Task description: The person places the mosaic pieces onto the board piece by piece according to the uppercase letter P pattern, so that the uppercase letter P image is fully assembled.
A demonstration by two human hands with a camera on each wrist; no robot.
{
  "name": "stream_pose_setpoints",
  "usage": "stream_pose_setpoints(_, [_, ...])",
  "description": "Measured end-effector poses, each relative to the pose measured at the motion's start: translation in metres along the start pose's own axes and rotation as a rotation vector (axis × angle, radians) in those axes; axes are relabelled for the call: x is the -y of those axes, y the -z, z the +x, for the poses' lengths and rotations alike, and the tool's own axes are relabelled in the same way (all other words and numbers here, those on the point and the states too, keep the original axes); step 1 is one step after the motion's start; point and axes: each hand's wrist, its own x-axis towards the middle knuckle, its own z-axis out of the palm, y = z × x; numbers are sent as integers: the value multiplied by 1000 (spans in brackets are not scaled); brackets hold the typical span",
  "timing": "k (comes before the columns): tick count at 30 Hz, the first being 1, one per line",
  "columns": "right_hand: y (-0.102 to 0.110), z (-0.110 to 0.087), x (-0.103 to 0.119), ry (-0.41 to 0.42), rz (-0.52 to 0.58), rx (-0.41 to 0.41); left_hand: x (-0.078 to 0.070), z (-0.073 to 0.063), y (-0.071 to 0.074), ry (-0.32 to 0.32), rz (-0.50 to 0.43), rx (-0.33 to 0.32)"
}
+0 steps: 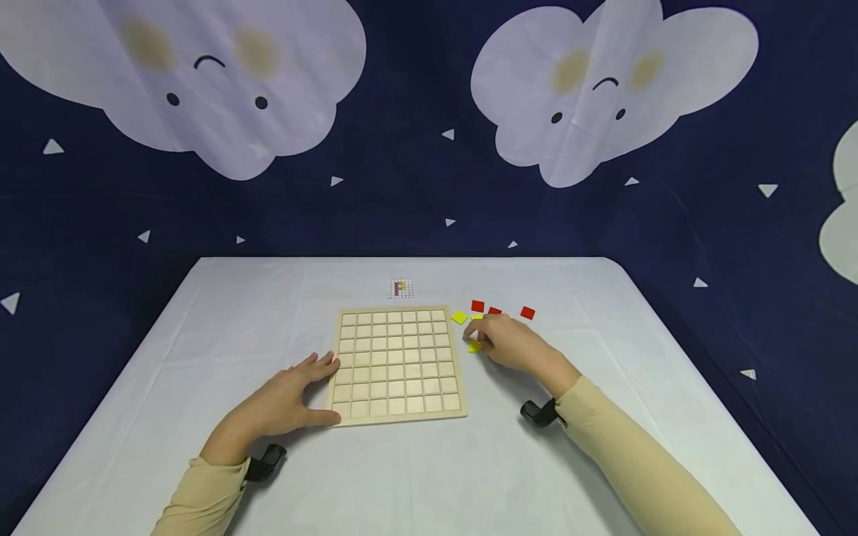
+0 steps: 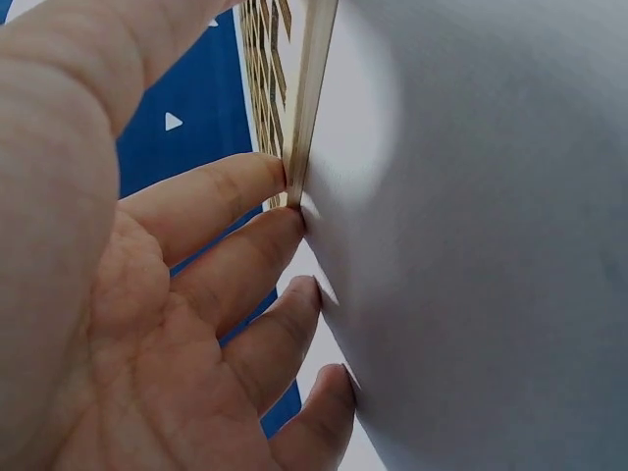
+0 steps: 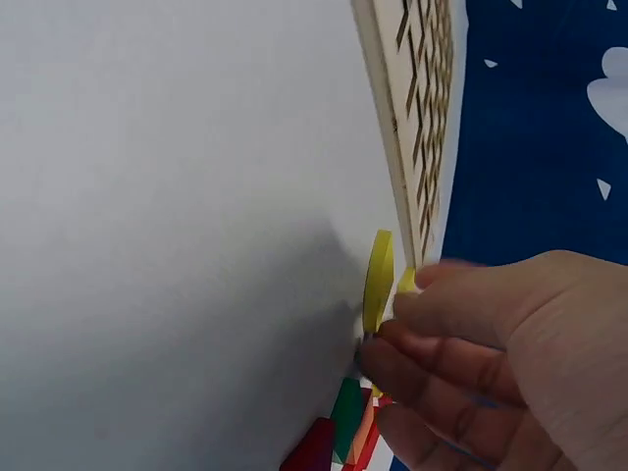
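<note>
A square wooden grid board point(image 1: 398, 421) lies on the white table. My left hand point(image 1: 284, 398) rests at its left side, fingers spread, with thumb and fingertips against the frame. In the left wrist view, fingertips point(image 2: 270, 175) touch the board's edge. My right hand point(image 1: 512, 344) is low over loose tiles right of the board, fingers bent down around a yellow tile point(image 1: 474, 347). In the right wrist view the fingers come right up to that yellow tile point(image 3: 377, 285); I cannot tell whether they grip it. Another yellow tile point(image 1: 459, 317) lies beside the board's far right corner.
Red tiles point(image 1: 477, 306) lie beyond my right hand, with another red tile point(image 1: 527, 313) farther right. A green tile point(image 3: 345, 420) shows below the fingers in the right wrist view. A small printed pattern card point(image 1: 400, 289) lies behind the board. A dark blue cloud-print cloth point(image 1: 415, 201) hangs behind.
</note>
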Motion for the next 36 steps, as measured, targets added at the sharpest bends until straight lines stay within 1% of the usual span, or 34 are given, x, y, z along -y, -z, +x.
stream_pose_setpoints(5, [-2,-2,1,-75,38,-53,1,1,-2,-7,0,-5])
stream_pose_setpoints(8, [-4,-3,1,-119,47,-60,1,1,-3,-12,-11,-1])
stream_pose_setpoints(11, [-6,-4,3,-144,55,-66,1,1,-3,-17,-18,4])
stream_pose_setpoints(16, [-7,-1,4,-125,63,-83,1,0,-4,-15,-8,-6])
stream_pose_setpoints(19, [-8,1,4,-120,80,-78,1,-1,-3,-13,-6,-11])
stream_pose_setpoints(27, [-3,3,3,-132,141,-26,2,-2,-3,-8,-10,-14])
stream_pose_setpoints(31, [-1,2,2,-121,194,5,2,-2,-3,-9,-3,-17])
stream_pose_setpoints(36, [-1,1,-1,-120,233,17,3,-1,-5,-9,0,-17])
